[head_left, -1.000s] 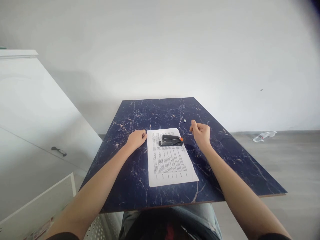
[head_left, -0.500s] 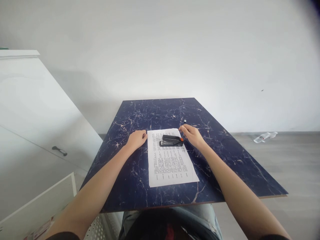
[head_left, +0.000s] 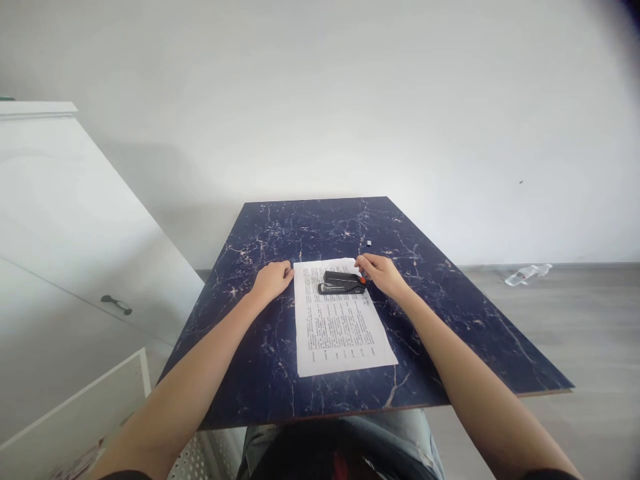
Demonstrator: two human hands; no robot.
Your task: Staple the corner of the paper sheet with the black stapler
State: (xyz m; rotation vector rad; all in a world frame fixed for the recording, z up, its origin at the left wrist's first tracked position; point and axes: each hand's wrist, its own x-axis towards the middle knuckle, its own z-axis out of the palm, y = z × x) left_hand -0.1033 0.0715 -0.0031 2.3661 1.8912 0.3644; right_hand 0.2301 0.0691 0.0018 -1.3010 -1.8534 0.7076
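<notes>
A black stapler with an orange-red patch at its right end is laid across the upper part of a white sheet of printed paper, and some lines of print are covered by it. A silvery strip can be seen between its two dark arms. The sheet is set on a rectangular dark-blue, marble-patterned table.

The right hand is held at the stapler's orange-red end, with thumb and fingers bent towards each other; whether the stapler is touched or anything is pinched cannot be told. The paper's upper right edge is partly hidden by this hand. The left hand is rested on the table just beside the paper's left edge, its fingers loosely curled; whether anything is enclosed cannot be told.

Just beyond the right hand, a tiny pale-and-dark block is seen on the table. The table's far edge is backed by a plain white wall. To the left, a white cabinet with a dark curved handle is placed, and on the grey floor to the right, a crumpled clear plastic object is seen near the wall.
</notes>
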